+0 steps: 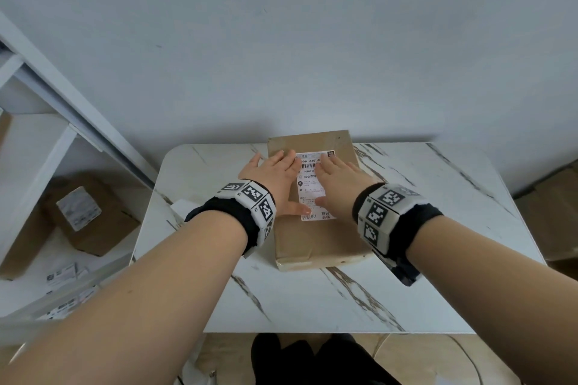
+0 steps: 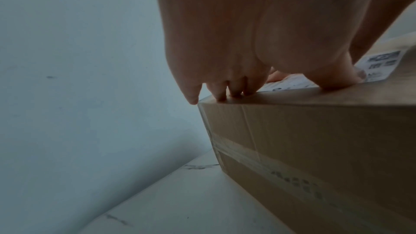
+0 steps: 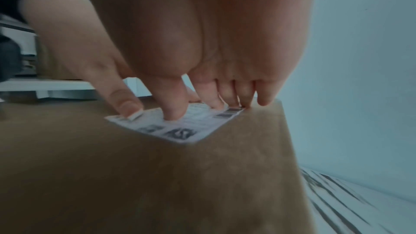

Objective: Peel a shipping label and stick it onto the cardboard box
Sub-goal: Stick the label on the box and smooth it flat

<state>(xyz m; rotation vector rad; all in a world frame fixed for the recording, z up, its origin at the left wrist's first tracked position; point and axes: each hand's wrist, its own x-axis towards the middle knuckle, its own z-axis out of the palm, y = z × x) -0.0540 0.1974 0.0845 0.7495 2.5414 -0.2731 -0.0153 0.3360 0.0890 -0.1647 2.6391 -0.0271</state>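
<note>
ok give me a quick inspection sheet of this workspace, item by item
surface: white marble-pattern table, against a pale wall.
job's things: cardboard box lies flat on the table; shipping label lies on its top face.
clutter: a white scrap by the left wrist; what it is cannot be told.
grippers: left hand and right hand press flat on the label, fingers straight.
cables: a thin cable on the floor, lower right.
surroundings: white shelf on the left holding a second labelled box and loose labels.
</note>
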